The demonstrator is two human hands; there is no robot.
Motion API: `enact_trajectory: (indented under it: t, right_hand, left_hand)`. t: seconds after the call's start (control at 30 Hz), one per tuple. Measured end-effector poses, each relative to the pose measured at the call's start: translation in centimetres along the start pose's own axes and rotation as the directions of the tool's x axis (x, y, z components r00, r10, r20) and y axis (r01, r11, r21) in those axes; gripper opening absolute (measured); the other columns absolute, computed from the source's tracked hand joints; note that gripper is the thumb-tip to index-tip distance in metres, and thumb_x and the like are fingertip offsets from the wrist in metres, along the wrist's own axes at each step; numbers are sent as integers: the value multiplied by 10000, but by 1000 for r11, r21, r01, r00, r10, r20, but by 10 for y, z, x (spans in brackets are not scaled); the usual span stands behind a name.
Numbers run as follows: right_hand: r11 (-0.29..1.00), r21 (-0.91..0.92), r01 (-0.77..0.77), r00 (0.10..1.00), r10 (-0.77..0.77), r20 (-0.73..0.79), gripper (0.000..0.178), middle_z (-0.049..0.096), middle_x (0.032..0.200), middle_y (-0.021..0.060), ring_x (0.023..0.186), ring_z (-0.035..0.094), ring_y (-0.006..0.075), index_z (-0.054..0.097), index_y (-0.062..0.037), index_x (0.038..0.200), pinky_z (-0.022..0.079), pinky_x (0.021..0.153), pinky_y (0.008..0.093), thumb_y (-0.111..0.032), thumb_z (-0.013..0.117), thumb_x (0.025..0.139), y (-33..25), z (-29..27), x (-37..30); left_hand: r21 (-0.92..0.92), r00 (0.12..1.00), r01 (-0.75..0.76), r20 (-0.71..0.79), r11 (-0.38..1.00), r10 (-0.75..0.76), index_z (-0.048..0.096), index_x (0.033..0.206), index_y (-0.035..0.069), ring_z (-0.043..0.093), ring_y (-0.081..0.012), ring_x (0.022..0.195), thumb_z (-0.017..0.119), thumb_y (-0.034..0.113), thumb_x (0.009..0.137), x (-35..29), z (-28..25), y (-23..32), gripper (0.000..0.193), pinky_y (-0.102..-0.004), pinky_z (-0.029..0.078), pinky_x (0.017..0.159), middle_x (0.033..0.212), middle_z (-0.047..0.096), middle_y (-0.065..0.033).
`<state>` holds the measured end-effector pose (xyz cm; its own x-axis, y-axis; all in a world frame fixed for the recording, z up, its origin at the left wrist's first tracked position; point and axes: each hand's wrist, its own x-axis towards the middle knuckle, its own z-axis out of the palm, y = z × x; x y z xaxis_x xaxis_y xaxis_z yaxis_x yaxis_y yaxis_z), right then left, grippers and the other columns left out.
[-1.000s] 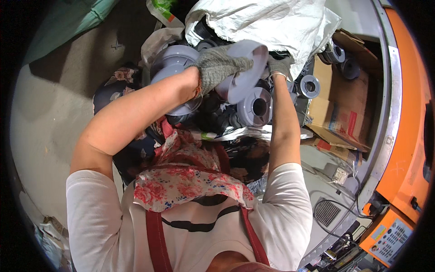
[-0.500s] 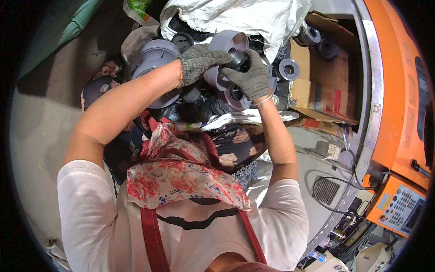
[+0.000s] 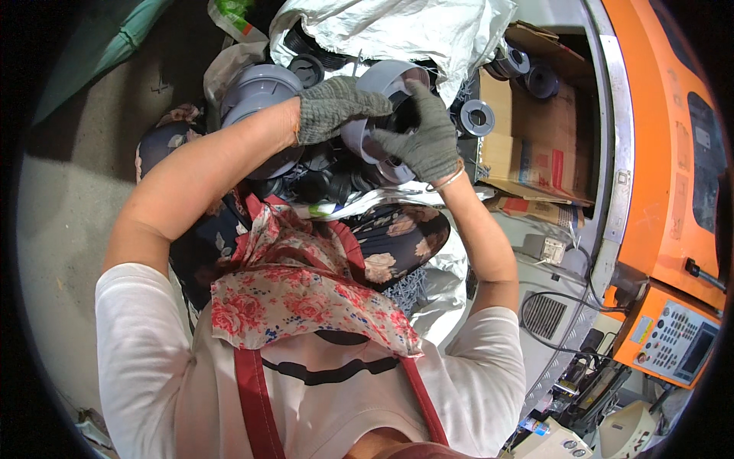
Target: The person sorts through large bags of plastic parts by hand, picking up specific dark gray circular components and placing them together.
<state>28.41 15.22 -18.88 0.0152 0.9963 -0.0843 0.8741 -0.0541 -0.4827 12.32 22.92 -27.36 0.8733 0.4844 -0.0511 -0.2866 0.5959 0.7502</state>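
Both my hands wear dark grey knitted gloves and meet over a pile of plastic parts. My left hand (image 3: 344, 109) is closed on a wide grey plastic ring (image 3: 382, 74), its fingers reaching across the opening. From the other side my right hand (image 3: 428, 141) curls its fingers and thumb round a black round plastic part (image 3: 403, 115), mostly hidden between them at the ring's opening. Below my left forearm lie larger grey flanged fittings (image 3: 264, 84). Several black parts (image 3: 313, 183) fill the pile under my hands.
A white woven sack (image 3: 390, 30) spreads behind the pile. To the right are a small grey spool-shaped part (image 3: 477, 118) and an open cardboard box (image 3: 535, 145) with more grey parts. Beyond stands an orange machine (image 3: 657, 153) with a keypad panel (image 3: 677, 340). A cable (image 3: 527, 306) hangs below the box.
My right hand has turned and its fingers have moved up to the ring's rim, covering more of the black part. My left hand has shifted slightly down. The view has shifted a little.
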Motion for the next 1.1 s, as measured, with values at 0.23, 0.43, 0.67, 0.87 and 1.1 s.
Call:
enact_trajectory:
  t: [0.23, 0.43, 0.67, 0.87, 1.1]
  right_hand:
    - [993, 35, 111, 993, -110, -47, 535, 604, 956, 139, 935, 591, 233, 544, 15, 1092, 472, 755, 340, -399, 642, 766, 20, 12, -13]
    - [80, 685, -724, 689, 130, 713, 447, 603, 715, 119, 580, 606, 223, 569, 28, 939, 524, 537, 295, -411, 496, 886, 57, 15, -6]
    - [975, 19, 221, 952, -211, -222, 538, 506, 1131, 146, 998, 525, 196, 404, 10, 1222, 455, 849, 301, -180, 657, 787, 27, 17, -2]
    - [704, 674, -224, 975, 169, 148, 497, 515, 1190, 103, 1076, 496, 225, 415, -66, 1254, 416, 897, 322, -353, 528, 865, 110, 42, 1]
    - [784, -427, -451, 785, 576, 228, 755, 552, 1094, 260, 1049, 531, 354, 461, 40, 1135, 411, 902, 379, -426, 734, 608, 201, 55, -20]
  left_hand:
    - [24, 997, -47, -65, 999, 48, 554, 1096, 12, 563, -101, 844, 680, 166, 771, 3, 6, 3, 381, -242, 470, 739, 948, 612, -42]
    - [379, 966, -172, -114, 909, 230, 519, 1140, 41, 559, -102, 797, 681, 237, 772, -4, 18, 13, 448, -254, 492, 644, 924, 604, -30]
    - [325, 996, -58, -41, 944, 76, 401, 1283, 38, 553, -145, 915, 695, 238, 751, -1, 22, 9, 640, -287, 482, 773, 1076, 576, -98]
    - [932, 843, -346, 260, 106, 471, 311, 1360, 112, 471, -241, 1076, 686, 219, 675, 15, 12, -6, 788, -392, 374, 943, 1277, 425, -144]
    - [954, 975, -192, 159, -232, -154, 309, 1349, 89, 280, -336, 1278, 718, 361, 638, 17, 22, -10, 865, -442, 174, 1073, 1384, 299, -171]
